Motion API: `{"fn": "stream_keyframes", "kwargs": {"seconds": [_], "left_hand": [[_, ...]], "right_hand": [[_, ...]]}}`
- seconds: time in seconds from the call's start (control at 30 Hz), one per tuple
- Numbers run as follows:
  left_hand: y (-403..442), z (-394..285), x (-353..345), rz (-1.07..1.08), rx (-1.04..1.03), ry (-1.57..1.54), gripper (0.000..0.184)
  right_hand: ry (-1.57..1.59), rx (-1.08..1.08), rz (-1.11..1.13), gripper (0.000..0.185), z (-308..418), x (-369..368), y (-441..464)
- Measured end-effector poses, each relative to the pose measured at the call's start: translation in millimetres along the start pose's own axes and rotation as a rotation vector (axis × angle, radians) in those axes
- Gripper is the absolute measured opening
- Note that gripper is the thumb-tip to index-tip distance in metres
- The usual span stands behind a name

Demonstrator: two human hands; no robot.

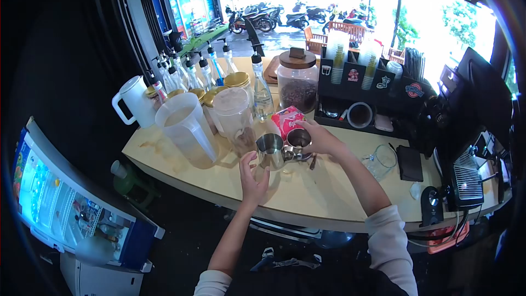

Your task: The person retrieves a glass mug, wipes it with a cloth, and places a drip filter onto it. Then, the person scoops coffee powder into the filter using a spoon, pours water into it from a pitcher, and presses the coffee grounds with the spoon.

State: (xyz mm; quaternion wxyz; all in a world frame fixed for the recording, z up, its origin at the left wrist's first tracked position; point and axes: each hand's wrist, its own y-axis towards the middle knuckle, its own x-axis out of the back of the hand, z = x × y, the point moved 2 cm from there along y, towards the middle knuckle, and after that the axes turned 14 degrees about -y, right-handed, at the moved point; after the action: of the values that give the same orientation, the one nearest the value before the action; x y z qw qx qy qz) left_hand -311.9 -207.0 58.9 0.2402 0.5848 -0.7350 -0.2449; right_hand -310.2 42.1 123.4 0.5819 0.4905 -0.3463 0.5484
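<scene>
Two steel milk pitchers stand side by side on the wooden counter (230, 189). My left hand (253, 181) is just in front of the left milk pitcher (270, 152), its fingers and thumb apart; whether a fingertip touches the metal I cannot tell. My right hand (320, 138) curls round the right side of the other milk pitcher (299, 138). Behind that one lies a pink packet (288, 120). A small dark-handled utensil (313, 161) rests by the pitchers' bases.
Left stand a translucent measuring jug (183, 129), a lidded clear pitcher (234, 115) and several pump bottles. A wooden-lidded jar (297, 82) and a black cup organizer (361, 85) line the back. Rightward are a glass vessel (382, 161), a black wallet (410, 163) and a machine (468, 181).
</scene>
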Motion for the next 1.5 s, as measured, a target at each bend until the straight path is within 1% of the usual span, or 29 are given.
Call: {"fn": "stream_keyframes", "kwargs": {"seconds": [0.03,0.1,0.13,0.2,0.23,0.3,0.33,0.37,0.43,0.47,0.53,0.57,0.63,0.87,0.97,1.03,1.1,1.17,1.23,1.3,1.33,1.37,1.43,1.47,1.5], "left_hand": [[0.6,2.1,0.3,-0.001,0.005,-0.029,0.055],[2.2,3.0,0.2,0.019,-0.006,-0.049,0.055],[3.1,1.8,-0.6,0.036,-0.021,-0.060,0.056],[3.5,0.1,-1.0,0.017,-0.009,-0.101,0.056],[3.5,-0.4,-0.8,-0.009,0.002,-0.131,0.056],[4.4,-0.8,-0.5,0.013,-0.002,-0.121,0.057],[4.4,-0.6,-0.6,0.025,-0.008,-0.102,0.057],[3.9,0.1,-0.7,0.029,-0.006,-0.107,0.057],[2.9,1.4,0.1,0.009,0.012,-0.141,0.057],[3.1,1.5,0.3,0.007,0.013,-0.142,0.057],[3.3,1.2,0.4,0.003,0.006,-0.153,0.057],[3.2,1.4,0.5,-0.002,0.007,-0.154,0.057],[3.2,1.9,0.5,0.002,0.017,-0.148,0.057],[2.8,0.3,-0.3,-0.010,0.020,-0.135,0.055],[1.5,1.6,0.0,-0.033,0.032,-0.124,0.053],[0.8,3.1,-1.3,-0.132,0.046,-0.148,0.051],[1.9,-0.5,-7.2,-0.146,0.015,-0.113,0.048],[2.3,-11.3,-17.9,-0.168,-0.138,-0.038,0.046],[4.4,-25.2,-37.8,-0.150,-0.165,-0.082,0.045],[4.2,-46.1,-64.0,-0.018,-0.260,-0.063,0.042],[2.1,-52.6,-78.8,0.033,-0.248,-0.065,0.042],[0.1,-56.1,-90.9,0.040,-0.251,-0.076,0.042],[-5.7,-58.8,-116.0,0.182,-0.285,-0.126,0.042],[-10.4,-54.4,-127.6,0.206,-0.218,-0.207,0.041],[-13.0,-57.9,-134.3,0.214,-0.221,-0.215,0.041]], "right_hand": [[-0.006,-0.009,0.004,0.093,11.5,8.3,-5.4],[-0.115,-0.203,0.133,0.098,26.7,22.3,-16.0],[-0.119,-0.214,0.135,0.098,23.9,19.5,-16.9],[-0.081,-0.089,0.053,0.101,15.3,11.8,-16.7],[-0.084,-0.102,0.052,0.101,7.8,5.2,-14.3],[0.109,0.039,0.092,0.102,4.0,-3.3,-7.8],[0.211,0.005,0.146,0.097,6.1,-2.8,-8.8],[0.210,-0.001,0.146,0.097,4.7,-5.2,-9.5],[0.201,0.064,0.030,0.097,5.4,-8.8,-10.4],[0.199,0.064,0.032,0.097,4.9,-11.2,-13.6],[0.192,0.088,-0.136,0.095,12.4,-5.1,-23.7],[0.190,0.090,-0.133,0.095,16.4,-3.1,-27.4],[0.201,0.093,-0.267,0.092,23.1,4.3,-34.4],[0.134,0.071,-0.346,0.094,29.7,12.1,-49.9],[0.091,0.015,-0.375,0.095,36.4,22.7,-59.1],[0.040,-0.011,-0.499,0.096,40.6,38.4,-67.5],[0.017,-0.037,-0.547,0.098,46.4,60.3,-77.8],[-0.007,-0.072,-0.593,0.100,49.7,86.1,-94.0],[0.003,-0.152,-0.610,0.102,49.7,112.8,-111.1],[-0.008,-0.184,-0.612,0.103,45.1,132.4,-129.7],[-0.064,-0.236,-0.617,0.103,40.9,139.7,-138.9],[-0.119,-0.287,-0.621,0.103,36.6,146.5,-148.1],[-0.137,-0.330,-0.610,0.103,27.3,156.7,-165.0],[-0.154,-0.396,-0.559,0.103,21.4,160.2,-172.3],[-0.169,-0.461,-0.508,0.103,16.4,162.3,-178.8]]}}
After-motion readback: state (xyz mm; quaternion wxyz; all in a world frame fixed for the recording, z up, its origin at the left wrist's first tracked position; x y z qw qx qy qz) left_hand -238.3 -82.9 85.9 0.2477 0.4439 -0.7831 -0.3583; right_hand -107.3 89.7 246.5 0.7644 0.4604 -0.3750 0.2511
